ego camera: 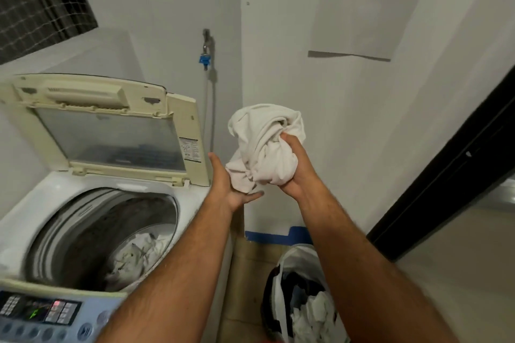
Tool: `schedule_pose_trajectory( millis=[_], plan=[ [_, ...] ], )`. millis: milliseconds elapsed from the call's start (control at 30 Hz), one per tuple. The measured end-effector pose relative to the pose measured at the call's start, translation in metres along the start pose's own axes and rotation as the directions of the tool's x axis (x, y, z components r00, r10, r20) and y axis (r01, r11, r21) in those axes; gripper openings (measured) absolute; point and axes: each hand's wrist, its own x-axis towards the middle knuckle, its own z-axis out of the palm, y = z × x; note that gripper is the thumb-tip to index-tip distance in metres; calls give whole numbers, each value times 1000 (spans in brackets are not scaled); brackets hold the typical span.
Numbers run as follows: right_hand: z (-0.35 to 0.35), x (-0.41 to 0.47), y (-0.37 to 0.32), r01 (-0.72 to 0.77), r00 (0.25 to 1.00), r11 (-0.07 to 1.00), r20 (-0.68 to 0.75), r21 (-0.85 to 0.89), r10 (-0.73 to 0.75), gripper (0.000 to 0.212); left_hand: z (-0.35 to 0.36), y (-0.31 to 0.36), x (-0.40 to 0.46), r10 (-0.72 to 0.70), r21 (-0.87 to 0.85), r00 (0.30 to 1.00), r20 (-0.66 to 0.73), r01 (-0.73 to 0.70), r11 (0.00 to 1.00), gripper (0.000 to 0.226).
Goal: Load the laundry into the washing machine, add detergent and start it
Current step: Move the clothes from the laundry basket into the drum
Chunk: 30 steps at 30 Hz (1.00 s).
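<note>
A crumpled white cotton cloth (264, 145) is being held up in the air, to the right of the washing machine and above the floor, not yet over the drum. The right hand (295, 164) is clamping a bunch of this cloth with closed fingers, and the left hand (228, 184) is supporting it from below and from the side, with the palm open and the fingers apart, touching the lower edge of the fabric. Just beside them, on the left, the white top-loading washing machine (192, 203) is standing with its cream plastic lid (111, 125) raised upright, and the grey metal drum (83, 231) is already containing some white crumpled laundry (139, 253) at the bottom. On the floor under the right forearm, a white and black laundry bag (281, 287) is still holding several pieces, white and dark, so the loading seems to be only partly done. The blue control panel (41, 315) at the front of the machine is showing small lights, so the power appears to be on. I judge that the remaining pieces, the detergent and the start of the cycle are all still waiting; no detergent container is showing in this view.
</note>
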Motion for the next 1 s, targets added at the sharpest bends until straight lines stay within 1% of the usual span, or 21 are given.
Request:
schedule_pose_trajectory(
  millis=[67, 133, 200, 267, 333, 367, 400, 467, 500, 533, 600, 633, 667, 700, 767, 833, 867, 933, 967, 1000],
  plan=[
    [6, 6, 14, -35, 999, 995, -24, -92, 33, 53, -3, 4, -6, 40, -128, 997, 63, -31, 991, 93],
    [10, 14, 33, -17, 999, 968, -45, -251, 6, 65, -8, 10, -12, 108, -145, 990, 94, -94, 985, 89],
    [20, 17, 55, -5, 1000, 941, -15, -339, 0, 70, -25, 15, -15, 176, -62, 979, 100, -170, 983, 87],
    [33, 20, 79, -19, 1000, 935, 9, -354, 24, 67, -50, 19, -20, 208, 83, 975, 79, -215, 973, 87],
    [45, 21, 102, -12, 999, 930, 27, -367, 24, 53, -78, 22, -24, 208, 212, 978, 25, -208, 955, 92],
    [55, 21, 114, 16, 998, 925, 56, -381, 6, 45, -94, 24, -27, 206, 251, 979, -6, -198, 947, 96],
    [66, 22, 128, 48, 997, 909, 75, -414, -18, 41, -109, 27, -31, 206, 282, 978, -40, -186, 941, 100],
    [91, 26, 157, 73, 996, 876, 83, -477, -38, 48, -138, 35, -35, 214, 305, 973, -92, -177, 936, 103],
    [106, 27, 171, 61, 997, 863, 79, -502, -24, 53, -153, 42, -36, 230, 297, 966, -122, -185, 937, 102],
    [120, 29, 185, 32, 998, 860, 65, -509, 1, 58, -168, 51, -37, 251, 291, 956, -151, -200, 936, 100],
    [142, 32, 204, -80, 994, 866, 24, -494, 106, 75, -195, 69, -38, 287, 301, 940, -186, -223, 927, 97],
    [150, 32, 210, -150, 983, 875, 22, -461, 180, 81, -209, 78, -38, 300, 320, 932, -204, -226, 920, 96],
    [157, 34, 216, -226, 966, 891, 29, -394, 258, 81, -222, 87, -38, 306, 340, 924, -229, -218, 915, 94],
    [165, 34, 221, -271, 950, 901, 55, -339, 307, 78, -239, 96, -37, 312, 353, 916, -250, -214, 911, 91],
    [174, 39, 232, -274, 941, 924, 123, -267, 314, 71, -267, 110, -37, 294, 326, 920, -260, -203, 923, 85],
    [188, 37, 239, -248, 940, 929, 165, -273, 300, 64, -289, 118, -34, 263, 306, 931, -252, -181, 935, 78],
    [195, 37, 246, -255, 932, 926, 183, -277, 312, 58, -294, 121, -36, 241, 300, 939, -246, -162, 940, 71],
    [207, 41, 262, -283, 916, 911, 195, -300, 350, 50, -306, 124, -33, 177, 295, 952, -250, -100, 950, 53],
    [212, 42, 269, -337, 904, 900, 171, -276, 391, 50, -312, 123, -30, 147, 315, 951, -273, -56, 947, 46],
    [217, 46, 281, -383, 901, 889, 111, -250, 419, 51, -316, 123, -29, 112, 342, 946, -304, -2, 940, 44]
  ],
)
